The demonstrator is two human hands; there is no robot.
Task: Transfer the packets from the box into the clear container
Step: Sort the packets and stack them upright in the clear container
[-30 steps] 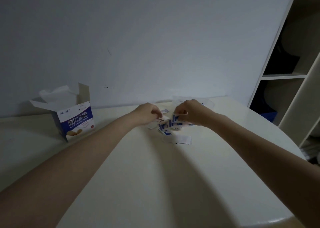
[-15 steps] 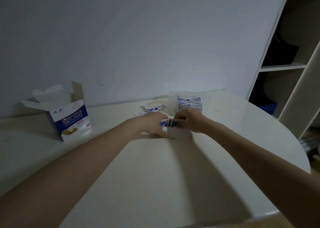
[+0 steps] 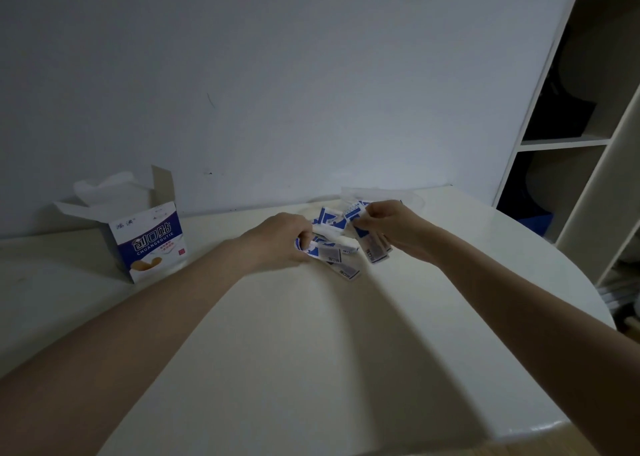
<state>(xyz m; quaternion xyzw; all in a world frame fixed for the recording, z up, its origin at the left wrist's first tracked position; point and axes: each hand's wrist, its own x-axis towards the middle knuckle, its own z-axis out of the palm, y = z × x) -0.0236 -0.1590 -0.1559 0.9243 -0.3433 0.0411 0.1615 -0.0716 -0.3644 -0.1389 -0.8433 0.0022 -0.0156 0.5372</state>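
Observation:
Several small blue-and-white packets [image 3: 341, 253] lie in a loose pile on the cream table [image 3: 311, 351], near its far side. My left hand [image 3: 277, 240] curls its fingers round some of these packets at the pile's left edge. My right hand [image 3: 388, 225] pinches a few packets and holds them just above the pile. The clear container [image 3: 414, 197] stands right behind my right hand, mostly hidden by it. The open blue-and-white box [image 3: 149, 240] stands at the far left of the table with its flaps up.
A grey wall runs along the table's far edge. A white shelf unit [image 3: 571, 143] with dark compartments stands to the right, beyond the table's rounded edge. White paper [image 3: 100, 187] sticks up out of the box.
Both hands were close together over one small stack of packets; now they are apart, each with packets, and more packets lie spread on the table between them.

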